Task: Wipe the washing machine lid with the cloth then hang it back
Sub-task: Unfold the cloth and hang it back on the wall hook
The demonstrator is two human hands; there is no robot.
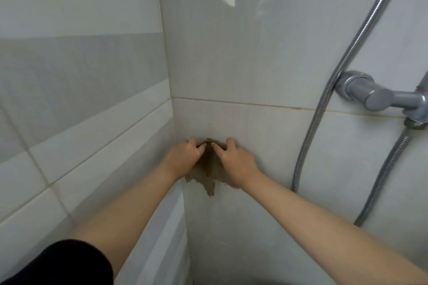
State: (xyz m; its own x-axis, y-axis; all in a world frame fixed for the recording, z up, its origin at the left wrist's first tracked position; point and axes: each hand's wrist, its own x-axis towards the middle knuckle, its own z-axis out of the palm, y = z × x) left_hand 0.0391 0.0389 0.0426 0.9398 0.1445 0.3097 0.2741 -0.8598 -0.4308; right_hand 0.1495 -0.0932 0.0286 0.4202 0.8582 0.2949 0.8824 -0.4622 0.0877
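Cloth first: it's a small brownish-tan rag [209, 174], hanging flat against the pale tiled wall [243, 53] just right of the room corner, with its ragged bottom edge drooping to a point below the wrists. Both hands are up at the top of it. Left hand [185, 157] is curled with its fingers bunched into the upper left of the fabric, and right hand [234, 157] does the same on the upper right, so each is closed on the cloth, fingertips nearly meeting in the middle. Right above them there's a tiny dark thing on the tile, maybe a hook [209, 139], too small to say for sure. Off to the right, a ribbed chrome shower hose [324, 104] loops down the wall beside a grey tap fitting [370, 96]. A black short sleeve [69, 264] shows bottom left. Can't see the washing machine from here.
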